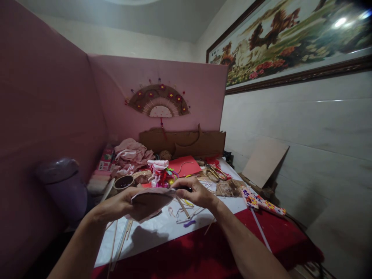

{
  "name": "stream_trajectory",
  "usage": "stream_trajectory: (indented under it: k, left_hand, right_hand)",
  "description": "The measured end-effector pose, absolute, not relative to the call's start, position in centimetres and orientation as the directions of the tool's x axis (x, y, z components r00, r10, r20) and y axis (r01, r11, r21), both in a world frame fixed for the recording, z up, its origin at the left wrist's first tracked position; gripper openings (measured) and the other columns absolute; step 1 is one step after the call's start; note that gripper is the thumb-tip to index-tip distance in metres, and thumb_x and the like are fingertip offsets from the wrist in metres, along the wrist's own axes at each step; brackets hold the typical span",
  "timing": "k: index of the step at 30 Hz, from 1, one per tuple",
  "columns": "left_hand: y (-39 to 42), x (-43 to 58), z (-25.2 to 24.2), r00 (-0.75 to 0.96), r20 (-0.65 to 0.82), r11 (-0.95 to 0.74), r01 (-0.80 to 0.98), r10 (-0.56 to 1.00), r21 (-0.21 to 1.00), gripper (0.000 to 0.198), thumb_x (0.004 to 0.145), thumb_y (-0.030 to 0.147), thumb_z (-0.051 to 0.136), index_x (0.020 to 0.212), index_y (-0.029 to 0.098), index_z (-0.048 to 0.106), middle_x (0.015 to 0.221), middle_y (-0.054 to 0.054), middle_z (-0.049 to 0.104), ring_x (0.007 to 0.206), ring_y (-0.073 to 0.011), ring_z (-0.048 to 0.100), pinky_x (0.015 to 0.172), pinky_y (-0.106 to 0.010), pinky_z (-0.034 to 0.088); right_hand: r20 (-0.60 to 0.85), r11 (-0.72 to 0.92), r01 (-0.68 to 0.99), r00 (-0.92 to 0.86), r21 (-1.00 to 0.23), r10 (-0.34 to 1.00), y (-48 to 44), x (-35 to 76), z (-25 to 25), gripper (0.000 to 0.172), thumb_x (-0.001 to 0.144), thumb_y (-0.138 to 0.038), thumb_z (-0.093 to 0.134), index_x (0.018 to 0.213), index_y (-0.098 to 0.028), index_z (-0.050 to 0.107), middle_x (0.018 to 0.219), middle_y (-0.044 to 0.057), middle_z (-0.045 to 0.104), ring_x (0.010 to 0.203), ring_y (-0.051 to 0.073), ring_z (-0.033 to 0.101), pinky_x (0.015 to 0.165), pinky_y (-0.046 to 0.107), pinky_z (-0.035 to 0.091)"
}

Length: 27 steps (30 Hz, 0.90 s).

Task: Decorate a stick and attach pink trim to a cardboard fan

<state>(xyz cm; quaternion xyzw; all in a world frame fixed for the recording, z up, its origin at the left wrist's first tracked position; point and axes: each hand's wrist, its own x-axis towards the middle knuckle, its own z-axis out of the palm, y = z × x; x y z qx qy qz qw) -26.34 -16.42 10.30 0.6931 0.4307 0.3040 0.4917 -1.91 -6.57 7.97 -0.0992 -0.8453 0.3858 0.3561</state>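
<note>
My left hand grips the left edge of a brown cardboard piece with pale pink cloth along its rim, held tilted above the table. At the piece's right end, my right hand is closed around a small black-handled tool; its working end is mostly hidden by the fingers and the edge. Below the hands, thin wooden sticks, small scraps and a purple piece lie on white paper.
A brown cup, pink cloth, red paper and gold-handled scissors sit at the back. A flower-patterned glue gun lies right, on red cloth. A decorated fan hangs behind. A bin stands left.
</note>
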Motion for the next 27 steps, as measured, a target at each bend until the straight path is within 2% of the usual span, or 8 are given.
stream_trajectory:
  k: [8,13,19,27]
  left_hand:
    - [-16.56,-25.88,10.79,0.390,-0.044,-0.112,0.366,0.920,0.924,0.045,0.067,0.028,0.070,0.109,0.013,0.066,0.080,-0.004,0.064,0.067,-0.0136,0.048,0.057,-0.020,0.039]
    - [-16.62,-25.70,10.99,0.408,-0.037,-0.117,0.345,0.912,0.931,0.045,0.067,0.026,0.069,0.110,0.014,0.065,0.084,-0.005,0.065,0.071,-0.0156,0.051,0.061,-0.022,0.041]
    - [-16.53,-25.85,10.61,0.419,-0.028,-0.129,0.342,0.908,0.931,0.047,0.069,0.026,0.066,0.114,0.014,0.063,0.085,-0.006,0.066,0.072,-0.0173,0.053,0.061,-0.023,0.043]
    - [-16.47,-26.03,10.48,0.428,-0.038,-0.115,0.327,0.903,0.938,0.053,0.068,0.031,0.067,0.119,0.017,0.060,0.087,-0.006,0.067,0.077,-0.0205,0.055,0.065,-0.026,0.045]
  right_hand:
    - [0.545,0.695,-0.113,-0.713,-0.710,0.440,-6.59,-2.04,7.95,0.030,0.081,-0.040,0.056,0.088,-0.013,0.067,0.069,0.001,0.058,0.060,0.011,0.045,0.055,0.023,0.033]
    - [0.540,0.688,-0.108,-0.711,-0.717,0.451,-6.71,-2.00,7.98,0.030,0.081,-0.041,0.057,0.087,-0.013,0.067,0.069,0.001,0.058,0.060,0.011,0.045,0.054,0.023,0.033]
    - [0.550,0.686,-0.101,-0.685,-0.721,0.477,-6.84,-2.04,8.06,0.022,0.078,-0.034,0.060,0.085,-0.015,0.067,0.070,0.001,0.059,0.062,0.012,0.047,0.057,0.024,0.035]
    - [0.556,0.685,-0.091,-0.665,-0.723,0.498,-6.96,-2.13,8.23,0.016,0.076,-0.028,0.061,0.080,-0.014,0.068,0.062,-0.001,0.055,0.055,0.010,0.042,0.053,0.023,0.031]
